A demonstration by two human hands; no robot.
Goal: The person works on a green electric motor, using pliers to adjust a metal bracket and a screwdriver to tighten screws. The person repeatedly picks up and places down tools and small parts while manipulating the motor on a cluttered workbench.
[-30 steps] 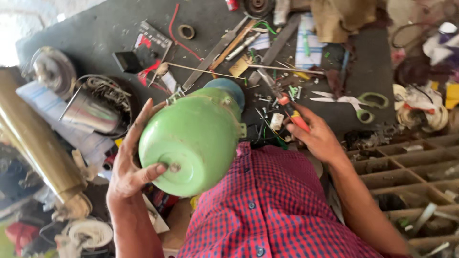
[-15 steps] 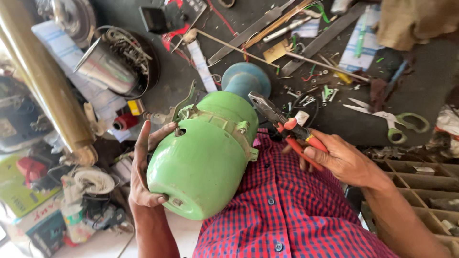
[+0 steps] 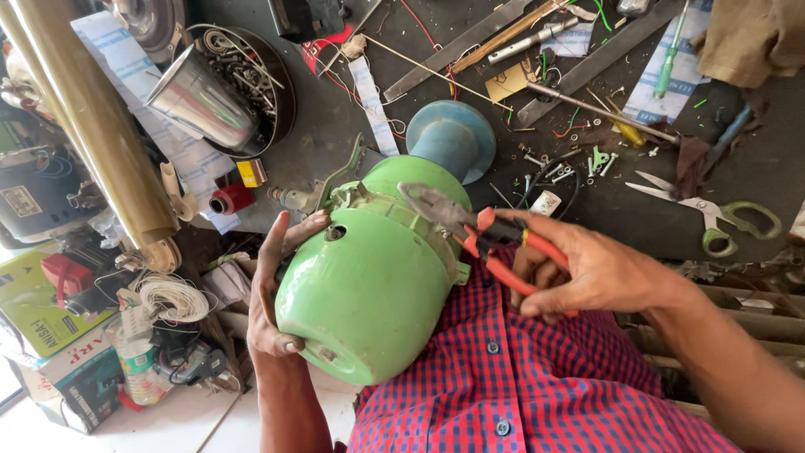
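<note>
A green rounded motor housing (image 3: 369, 268) with a blue flared end (image 3: 451, 141) leans from my lap onto the dark workbench (image 3: 335, 126). My left hand (image 3: 272, 289) grips its left side, fingers spread over the shell. My right hand (image 3: 587, 268) holds red-handled pliers (image 3: 478, 226), whose grey jaws lie over the top of the housing near its seam. My red checked shirt (image 3: 520, 386) fills the lower middle.
Green-handled scissors (image 3: 713, 214), screws, wire bits, a green screwdriver (image 3: 667, 59) and metal bars litter the bench. A steel cup in a round tin (image 3: 218, 92) and a brass tube (image 3: 92, 126) lie at left. Boxes and a wire coil (image 3: 172, 298) sit below.
My right hand picked up the pliers from the bench clutter and brought their jaws onto the housing. The view has drawn closer; my left hand keeps its grip.
</note>
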